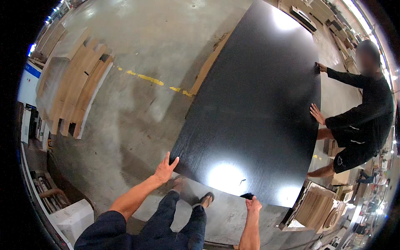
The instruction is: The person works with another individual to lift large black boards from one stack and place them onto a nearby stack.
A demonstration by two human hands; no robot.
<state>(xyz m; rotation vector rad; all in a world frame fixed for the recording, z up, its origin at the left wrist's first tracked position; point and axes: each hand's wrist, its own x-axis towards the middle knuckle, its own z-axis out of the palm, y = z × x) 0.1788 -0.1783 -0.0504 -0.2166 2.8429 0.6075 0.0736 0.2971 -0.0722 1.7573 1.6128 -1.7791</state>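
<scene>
Dark sleeve (104, 227) nearest; left hand (163, 170) at near left corner of black panel (250, 108), thumb and forefinger apart, any grip underneath hidden. Right hand (253, 205) curled, fingers clamped on near edge. Panel spans above floor (137, 112), co-worker (377, 100) touching its right edge. Looks stiff, likely heavy, shiny face probably slippery, corners chip-prone; best held by edges, hands wide apart.

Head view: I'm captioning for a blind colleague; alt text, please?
A large black panel, with the wearer's left hand at its near left corner and right hand at its near edge; a co-worker's hands touch its right side.
</scene>
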